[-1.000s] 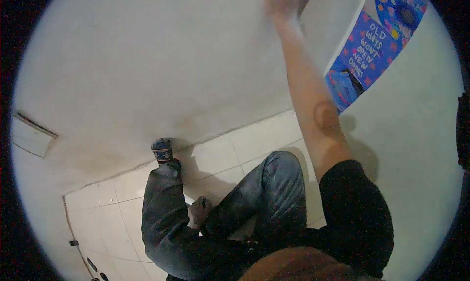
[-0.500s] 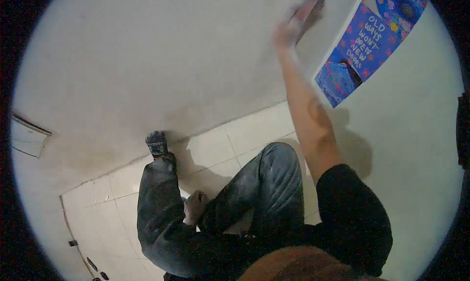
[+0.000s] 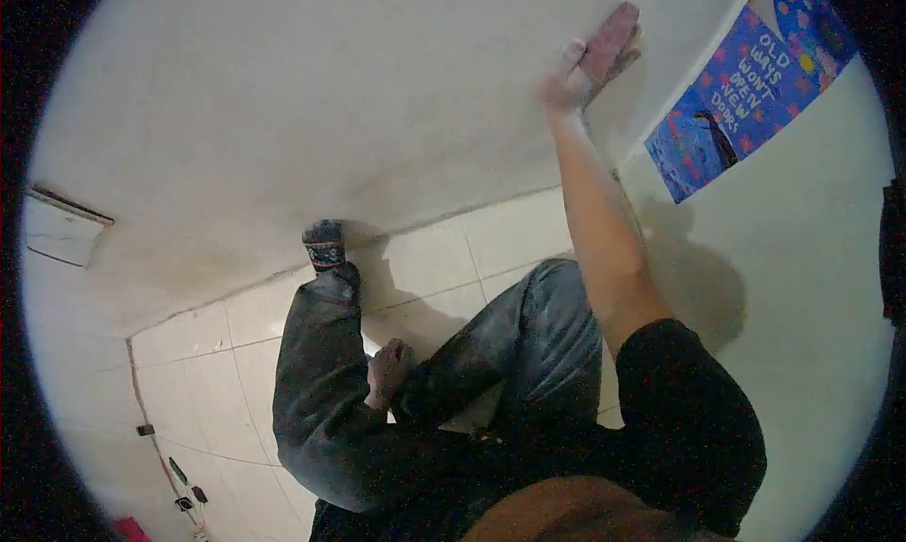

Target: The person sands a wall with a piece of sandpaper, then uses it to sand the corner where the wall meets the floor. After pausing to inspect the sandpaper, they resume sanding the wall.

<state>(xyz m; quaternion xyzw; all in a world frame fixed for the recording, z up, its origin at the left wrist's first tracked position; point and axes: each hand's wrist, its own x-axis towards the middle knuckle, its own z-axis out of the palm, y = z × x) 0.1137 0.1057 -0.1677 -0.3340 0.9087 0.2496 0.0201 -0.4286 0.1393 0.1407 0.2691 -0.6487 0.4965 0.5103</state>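
My right hand (image 3: 578, 75) is raised against the pale wall (image 3: 377, 99) at the upper right. It grips a flat reddish-pink piece that looks like sandpaper (image 3: 614, 42), pressed between thumb and fingers. Whitish dust shows on the thumb and wrist. Low in the view, my left hand (image 3: 389, 370) rests between my legs with its fingers curled. Whether it holds anything cannot be made out.
Several blue painted sheets with lettering (image 3: 722, 99) hang on the side wall by the corner. My socked foot (image 3: 324, 245) is against the wall base. A pale panel (image 3: 66, 229) is at left; small dark objects (image 3: 189, 493) lie along the floor edge over light tiles (image 3: 425, 259).
My right hand has moved slightly down along the wall and shows less blur. The whole view has shifted a little as my head turned. My left hand stays between my legs.
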